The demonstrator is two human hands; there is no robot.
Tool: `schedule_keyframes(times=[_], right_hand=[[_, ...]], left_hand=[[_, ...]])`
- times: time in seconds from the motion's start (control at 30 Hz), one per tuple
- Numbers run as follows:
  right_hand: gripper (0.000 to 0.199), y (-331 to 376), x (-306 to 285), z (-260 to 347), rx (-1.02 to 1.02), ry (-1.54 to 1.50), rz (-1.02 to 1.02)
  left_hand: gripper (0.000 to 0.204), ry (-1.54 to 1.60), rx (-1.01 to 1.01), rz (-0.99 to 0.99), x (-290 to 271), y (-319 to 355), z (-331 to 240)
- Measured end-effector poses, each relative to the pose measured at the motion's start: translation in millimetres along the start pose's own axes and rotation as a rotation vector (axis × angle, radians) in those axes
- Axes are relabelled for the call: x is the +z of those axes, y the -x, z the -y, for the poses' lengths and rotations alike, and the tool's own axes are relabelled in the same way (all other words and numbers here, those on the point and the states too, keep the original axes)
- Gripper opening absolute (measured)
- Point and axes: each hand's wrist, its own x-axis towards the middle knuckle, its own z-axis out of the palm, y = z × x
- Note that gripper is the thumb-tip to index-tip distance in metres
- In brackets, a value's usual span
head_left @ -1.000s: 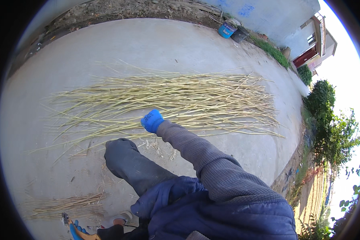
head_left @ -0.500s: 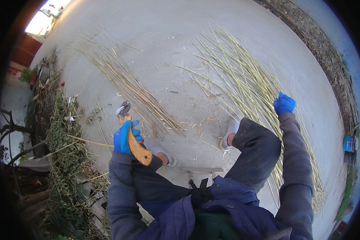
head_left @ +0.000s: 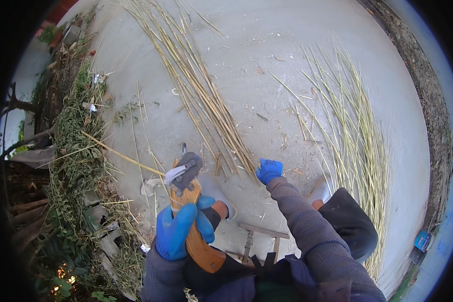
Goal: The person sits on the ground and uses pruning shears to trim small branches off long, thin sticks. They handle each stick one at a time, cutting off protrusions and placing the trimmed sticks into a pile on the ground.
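Observation:
My left hand (head_left: 178, 227), in a blue glove, grips the curved wooden handle of a knife-like cutting tool (head_left: 191, 211) with a grey metal head, held blade up near my lap. My right hand (head_left: 269, 170), also blue-gloved, reaches forward and down to the near end of a bundle of long yellow stalks (head_left: 196, 85) lying on the concrete; its fingers look curled at the stalk ends. A second, wider spread of yellow stalks (head_left: 352, 136) lies to the right. My knees and white shoes show below the hands.
A small wooden stool frame (head_left: 261, 239) stands between my legs. Weeds, rubble and cut scraps (head_left: 80, 166) line the left edge of the concrete (head_left: 267, 45). A dirt strip runs along the far right, with a blue container (head_left: 422, 240) at the lower right.
The view swung left from the wide spread to the narrow bundle. My right hand moved from the right-hand stalks to the bundle's near end. The left hand kept the tool raised.

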Motion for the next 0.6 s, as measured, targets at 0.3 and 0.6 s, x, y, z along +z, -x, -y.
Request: schedule_keyframes(times=[0.3, 0.6], right_hand=[[0.025, -59, 42, 29, -0.064, 0.025, 0.031], [0.036, 2, -64, -19, -0.318, -0.452, 0.068]], left_hand=[[0.037, 0.149, -0.258, -0.034, -8, -5, -22], [0.038, 0.064, -0.081, 0.061, -15, 4, -14]])
